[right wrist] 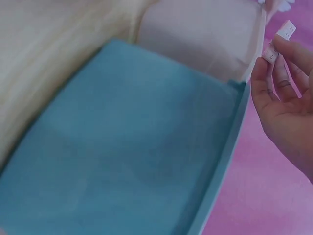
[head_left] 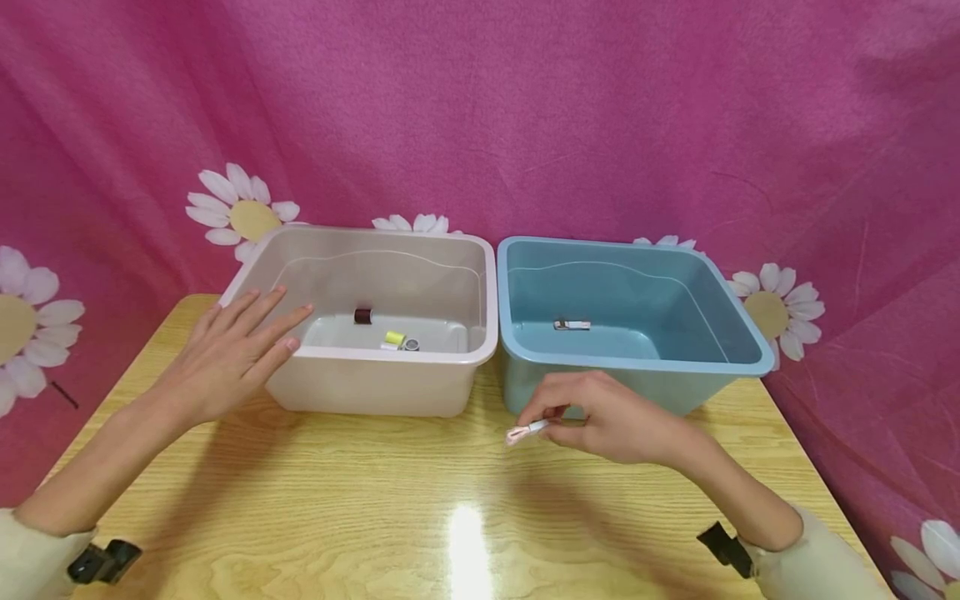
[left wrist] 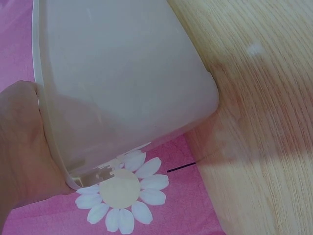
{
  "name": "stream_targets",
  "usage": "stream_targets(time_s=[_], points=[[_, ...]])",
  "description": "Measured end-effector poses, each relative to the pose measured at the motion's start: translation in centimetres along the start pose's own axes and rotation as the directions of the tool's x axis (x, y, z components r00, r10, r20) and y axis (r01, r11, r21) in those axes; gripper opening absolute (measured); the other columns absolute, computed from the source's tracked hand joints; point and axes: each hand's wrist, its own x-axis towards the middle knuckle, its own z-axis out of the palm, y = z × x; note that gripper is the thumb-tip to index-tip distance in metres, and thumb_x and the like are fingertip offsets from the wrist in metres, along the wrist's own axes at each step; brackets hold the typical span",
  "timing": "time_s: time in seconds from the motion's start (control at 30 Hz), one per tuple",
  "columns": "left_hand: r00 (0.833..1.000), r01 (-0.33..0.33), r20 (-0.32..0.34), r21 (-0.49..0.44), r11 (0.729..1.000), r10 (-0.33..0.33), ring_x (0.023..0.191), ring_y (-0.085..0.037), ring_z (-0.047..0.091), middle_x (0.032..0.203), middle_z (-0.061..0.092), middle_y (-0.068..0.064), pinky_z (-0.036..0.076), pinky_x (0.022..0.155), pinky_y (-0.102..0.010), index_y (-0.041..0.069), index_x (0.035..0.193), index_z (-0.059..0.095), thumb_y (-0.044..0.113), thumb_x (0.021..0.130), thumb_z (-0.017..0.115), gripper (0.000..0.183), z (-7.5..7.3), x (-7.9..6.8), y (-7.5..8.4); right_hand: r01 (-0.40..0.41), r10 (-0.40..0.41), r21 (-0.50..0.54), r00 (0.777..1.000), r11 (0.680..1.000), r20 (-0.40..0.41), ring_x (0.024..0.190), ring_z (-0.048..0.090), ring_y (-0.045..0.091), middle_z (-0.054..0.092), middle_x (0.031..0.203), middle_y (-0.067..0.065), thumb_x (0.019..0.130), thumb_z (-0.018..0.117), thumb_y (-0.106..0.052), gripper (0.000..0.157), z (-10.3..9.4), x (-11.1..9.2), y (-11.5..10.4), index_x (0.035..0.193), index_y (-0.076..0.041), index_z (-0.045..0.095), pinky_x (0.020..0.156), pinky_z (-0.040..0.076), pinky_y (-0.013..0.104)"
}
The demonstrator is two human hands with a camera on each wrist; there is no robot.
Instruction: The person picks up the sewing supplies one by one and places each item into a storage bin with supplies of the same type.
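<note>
My right hand pinches a small folded tape measure between thumb and fingers, in front of the blue bin. Dark number-like marks show on the white strip of the tape measure in the right wrist view. With fingers straight and spread, my left hand lies at the left end of the beige bin, by its rim. Inside the beige bin are a dark brown thread spool, a yellow spool, a white piece and a small round grey item. A small pale-and-brown bundle lies in the blue bin.
Both bins stand side by side on a wooden table, their rims nearly touching. Behind them hangs a pink cloth with white daisies. Black wrist mounts sit at the sleeves.
</note>
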Motion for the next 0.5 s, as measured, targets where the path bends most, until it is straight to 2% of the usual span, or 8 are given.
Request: stream_targets(time_s=[0.17, 0.37, 0.5], points=[[1.000, -0.001, -0.002, 0.002, 1.000, 0.001, 0.134, -0.039, 0.012, 0.150, 0.017, -0.012, 0.010, 0.099, -0.064, 0.028, 0.144, 0.030, 0.040, 0.098, 0.034, 0.048, 0.0, 0.0, 0.0, -0.048, 0.047, -0.055, 0.999, 0.997, -0.026, 0.073, 0.055, 0.006, 0.061, 0.092, -0.014, 0.084, 0.066, -0.006, 0.027, -1.7, 0.0, 0.4, 0.101, -0.027, 0.067, 0.060, 0.047, 0.023], [1.000, -0.003, 0.002, 0.012, 1.000, 0.003, 0.134, -0.039, 0.012, 0.150, 0.018, -0.013, 0.010, 0.099, -0.064, 0.027, 0.144, 0.031, 0.040, 0.098, 0.035, 0.048, 0.0, 0.0, -0.1, -0.129, 0.126, -0.055, 0.990, 0.990, -0.056, 0.078, 0.057, 0.006, 0.062, 0.091, -0.015, 0.083, 0.067, -0.005, 0.029, -3.2, -0.1, 0.9, 0.102, -0.027, 0.066, 0.068, 0.050, 0.025], [1.000, -0.004, 0.000, 0.014, 1.000, 0.004, 0.134, -0.039, 0.013, 0.150, 0.019, -0.013, 0.011, 0.099, -0.064, 0.026, 0.144, 0.032, 0.039, 0.098, 0.036, 0.048, -0.1, 0.0, 0.0, -0.158, 0.152, -0.073, 0.985, 0.985, -0.086, 0.076, 0.056, 0.006, 0.061, 0.090, -0.016, 0.082, 0.068, -0.006, 0.029, -4.0, -0.3, 1.2, 0.101, -0.028, 0.067, 0.069, 0.049, 0.025]])
